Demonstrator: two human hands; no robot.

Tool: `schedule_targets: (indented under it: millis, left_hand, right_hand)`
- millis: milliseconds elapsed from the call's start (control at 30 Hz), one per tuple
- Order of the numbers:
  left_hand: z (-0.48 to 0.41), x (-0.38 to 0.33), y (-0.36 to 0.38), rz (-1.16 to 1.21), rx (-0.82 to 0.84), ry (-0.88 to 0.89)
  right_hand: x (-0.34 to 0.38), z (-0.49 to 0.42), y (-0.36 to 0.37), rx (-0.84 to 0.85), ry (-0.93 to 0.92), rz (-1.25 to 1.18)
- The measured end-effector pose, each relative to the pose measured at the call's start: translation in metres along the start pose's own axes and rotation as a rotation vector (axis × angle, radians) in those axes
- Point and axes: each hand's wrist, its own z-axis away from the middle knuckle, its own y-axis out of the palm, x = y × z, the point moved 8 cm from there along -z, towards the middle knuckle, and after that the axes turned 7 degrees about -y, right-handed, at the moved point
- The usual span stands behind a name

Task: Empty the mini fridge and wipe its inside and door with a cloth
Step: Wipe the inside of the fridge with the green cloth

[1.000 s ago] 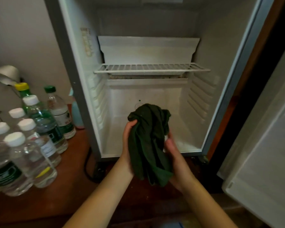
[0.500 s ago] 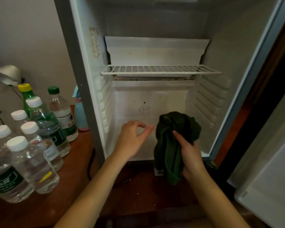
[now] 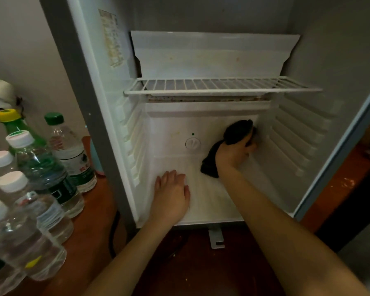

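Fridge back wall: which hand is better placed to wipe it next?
The right hand: it grips the dark cloth, pressed at the back wall near the right corner. The left hand lies flat on the fridge floor and holds no cloth.

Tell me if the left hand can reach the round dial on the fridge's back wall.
Probably yes. The left hand lies flat on the fridge floor below the dial with nothing between; the right hand and cloth are off to its right.
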Motion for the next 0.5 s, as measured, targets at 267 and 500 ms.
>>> schedule_targets:
  millis: [267,500]
  left_hand:
    - [-0.001,0.004,0.006,-0.029,0.025,-0.017]
    - [0.001,0.006,0.003,0.024,0.069,-0.026]
  right_hand:
    - [0.019,0.012,0.038,0.348,-0.429,0.289]
    - [0.003,0.008,0.031,0.627,-0.563,0.818]
